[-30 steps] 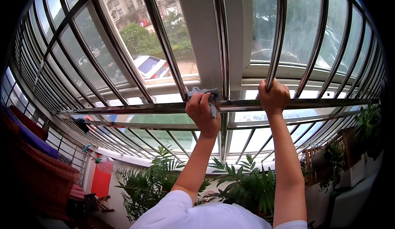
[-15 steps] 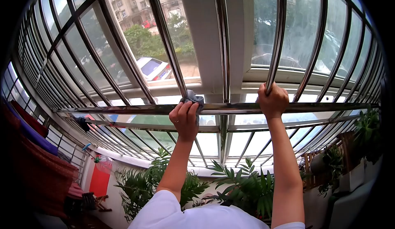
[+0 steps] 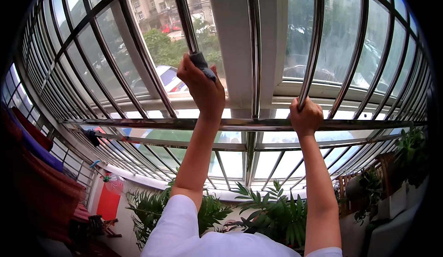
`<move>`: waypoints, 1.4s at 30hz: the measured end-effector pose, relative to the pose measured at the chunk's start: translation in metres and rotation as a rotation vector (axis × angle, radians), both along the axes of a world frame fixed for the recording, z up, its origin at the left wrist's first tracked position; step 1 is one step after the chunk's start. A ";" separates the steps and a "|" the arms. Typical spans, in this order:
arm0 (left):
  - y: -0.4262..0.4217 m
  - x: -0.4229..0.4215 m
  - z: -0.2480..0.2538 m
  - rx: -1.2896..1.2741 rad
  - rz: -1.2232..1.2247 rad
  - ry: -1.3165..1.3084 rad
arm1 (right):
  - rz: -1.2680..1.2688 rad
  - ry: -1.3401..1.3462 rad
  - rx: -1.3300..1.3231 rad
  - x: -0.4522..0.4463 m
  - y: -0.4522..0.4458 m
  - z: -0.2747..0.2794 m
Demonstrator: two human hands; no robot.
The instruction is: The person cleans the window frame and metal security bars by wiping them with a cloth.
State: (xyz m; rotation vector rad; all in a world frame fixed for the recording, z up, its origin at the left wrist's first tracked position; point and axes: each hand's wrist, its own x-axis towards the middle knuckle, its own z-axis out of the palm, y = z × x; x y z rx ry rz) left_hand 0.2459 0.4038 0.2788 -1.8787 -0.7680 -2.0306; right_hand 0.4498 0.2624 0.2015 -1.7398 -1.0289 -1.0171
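Observation:
A crumpled grey cloth is wrapped round an upright metal bar, with my left hand closed on it, above the horizontal rail. Farther right, my right hand grips another upright bar just above the same rail. Its fingers are wrapped round the bar. Behind the bars are window panes and a white window frame.
Leafy plants stand below the rail, between and beside my arms. Potted plants on a wooden rack are at the right. Dark red fabric hangs at the left, near a red panel.
My left hand has moved left along the rail, then up an upright bar with the cloth. My right hand has kept its grip on its bar.

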 end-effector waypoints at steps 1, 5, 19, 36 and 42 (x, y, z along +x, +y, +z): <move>0.003 0.001 0.022 0.027 0.023 -0.010 | -0.003 0.017 -0.011 -0.001 0.000 0.000; 0.012 0.007 0.105 0.073 0.055 -0.073 | 0.007 0.009 -0.002 -0.001 0.000 0.000; 0.003 -0.010 -0.001 -0.022 0.219 0.275 | 0.013 0.097 -0.052 -0.005 -0.004 0.001; -0.069 0.084 0.017 0.139 -0.110 0.221 | 0.005 0.100 -0.090 0.000 -0.003 0.000; -0.075 0.068 -0.111 0.114 -0.252 0.656 | 0.040 -0.022 -0.044 0.002 -0.005 0.000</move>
